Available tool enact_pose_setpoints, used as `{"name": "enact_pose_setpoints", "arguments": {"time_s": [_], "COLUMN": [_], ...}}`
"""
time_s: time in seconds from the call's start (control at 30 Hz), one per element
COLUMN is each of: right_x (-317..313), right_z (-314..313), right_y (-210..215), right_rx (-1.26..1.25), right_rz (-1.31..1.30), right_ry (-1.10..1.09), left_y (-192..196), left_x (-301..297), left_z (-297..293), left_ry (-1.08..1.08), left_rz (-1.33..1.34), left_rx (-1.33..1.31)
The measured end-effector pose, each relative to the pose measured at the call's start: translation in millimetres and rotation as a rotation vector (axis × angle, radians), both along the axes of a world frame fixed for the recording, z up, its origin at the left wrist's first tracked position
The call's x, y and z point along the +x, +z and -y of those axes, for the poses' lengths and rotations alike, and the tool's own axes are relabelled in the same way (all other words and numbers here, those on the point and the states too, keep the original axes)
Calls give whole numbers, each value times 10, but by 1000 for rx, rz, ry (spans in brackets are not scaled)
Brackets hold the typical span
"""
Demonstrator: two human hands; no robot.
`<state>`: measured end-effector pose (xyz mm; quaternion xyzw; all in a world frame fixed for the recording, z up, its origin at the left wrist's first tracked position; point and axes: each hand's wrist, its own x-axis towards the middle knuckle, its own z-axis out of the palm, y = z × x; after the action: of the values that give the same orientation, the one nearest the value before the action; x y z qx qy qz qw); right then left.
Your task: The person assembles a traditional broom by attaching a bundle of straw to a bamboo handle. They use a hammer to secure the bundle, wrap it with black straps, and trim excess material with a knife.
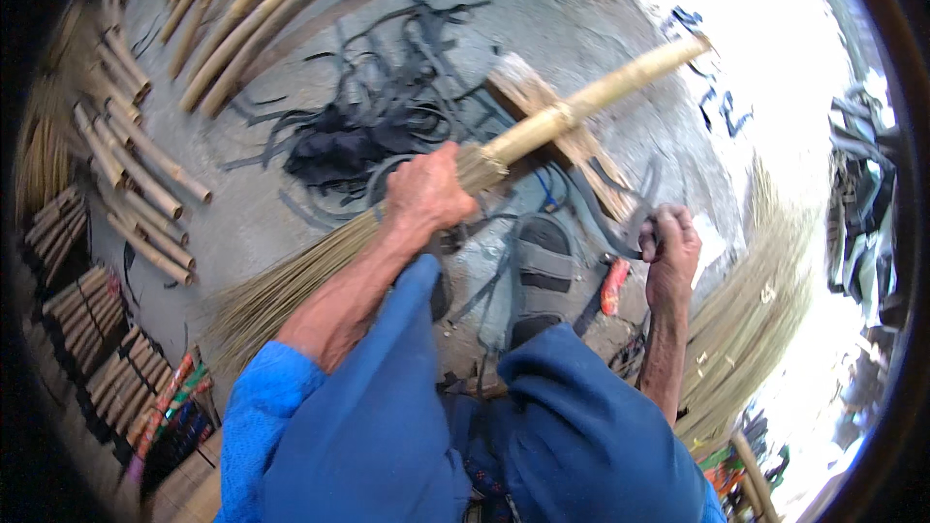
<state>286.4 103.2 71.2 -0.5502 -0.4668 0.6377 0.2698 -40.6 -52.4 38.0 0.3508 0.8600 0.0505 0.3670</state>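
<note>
My left hand point(423, 192) is closed around the bound neck of a broom point(310, 266), just below where the bamboo handle point(620, 87) comes out of the straw. The bristles spread toward the lower left, under my left forearm. Toward the upper right, the handle lies across a split wooden block point(528, 87). My right hand point(670, 247) is closed on a dark rubber strip point(605, 218), which curls in a loop beside the block. Beneath it, next to my sandalled foot point(544, 266), lies a red-wrapped object point(613, 286) whose kind I cannot make out.
Tangled black rubber strips point(387, 126) cover the ground beyond my left hand. Bamboo poles point(262, 15) lie at the far left, with shorter bamboo pieces point(145, 174) and stacked bundles point(87, 320) below. Loose broom straw point(756, 329) is heaped at the right.
</note>
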Motion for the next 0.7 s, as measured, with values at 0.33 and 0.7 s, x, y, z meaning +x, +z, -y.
{"name": "enact_pose_setpoints", "arguments": {"time_s": [0.33, 0.7], "right_x": [1473, 1601], "right_z": [316, 517], "right_y": [-686, -762], "right_rx": [376, 714], "right_rz": [844, 1016], "right_ry": [268, 256], "left_y": [48, 39], "left_x": [69, 94], "left_z": [-61, -94], "left_ry": [-26, -2], "left_rz": [-40, -13], "left_rx": [56, 59]}}
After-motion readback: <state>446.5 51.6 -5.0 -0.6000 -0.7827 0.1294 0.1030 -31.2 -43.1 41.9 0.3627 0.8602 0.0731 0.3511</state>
